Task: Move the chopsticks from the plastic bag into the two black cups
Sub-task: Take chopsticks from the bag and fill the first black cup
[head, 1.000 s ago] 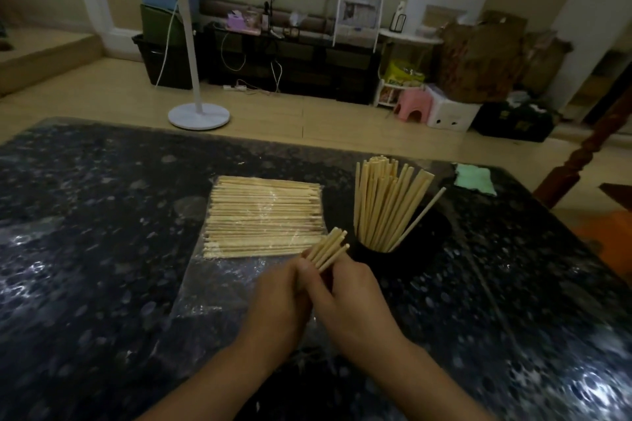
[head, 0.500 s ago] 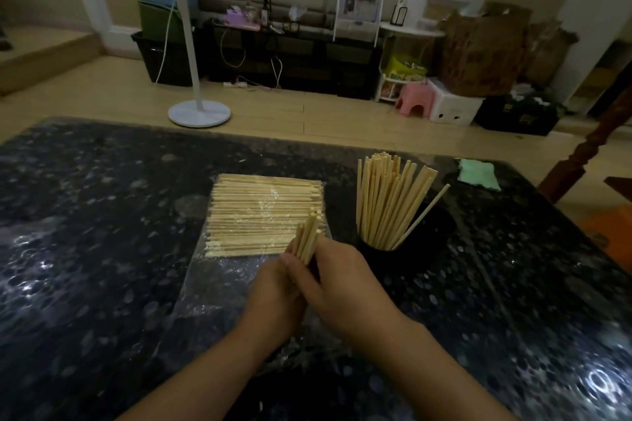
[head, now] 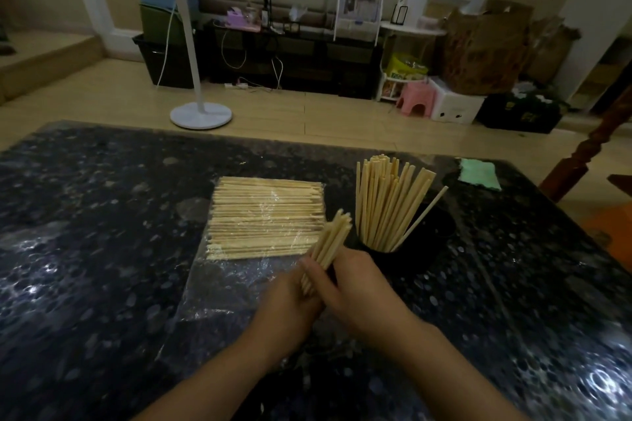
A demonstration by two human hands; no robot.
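A small bundle of pale wooden chopsticks [head: 330, 241] points up and away, gripped at its lower end by my left hand [head: 290, 304] and my right hand [head: 359, 290] together. Behind it a clear plastic bag [head: 219, 284] lies flat on the table with a wide layer of chopsticks [head: 266, 217] inside. To the right a black cup [head: 383, 255] holds many upright chopsticks [head: 386, 202], fanned out. A second dark cup [head: 437, 225] stands just behind and right of it, one chopstick leaning across it.
The table top [head: 102, 249] is dark speckled stone. A green cloth [head: 477, 174] lies at its far right edge, beside a wooden chair post [head: 581, 161]. Beyond the table a white fan stand [head: 200, 113] and cluttered shelves stand on the floor.
The bundle in my hands has turned from leaning right toward the cup to pointing more upright, and more of its length now shows above my fingers. Both hands stay together.
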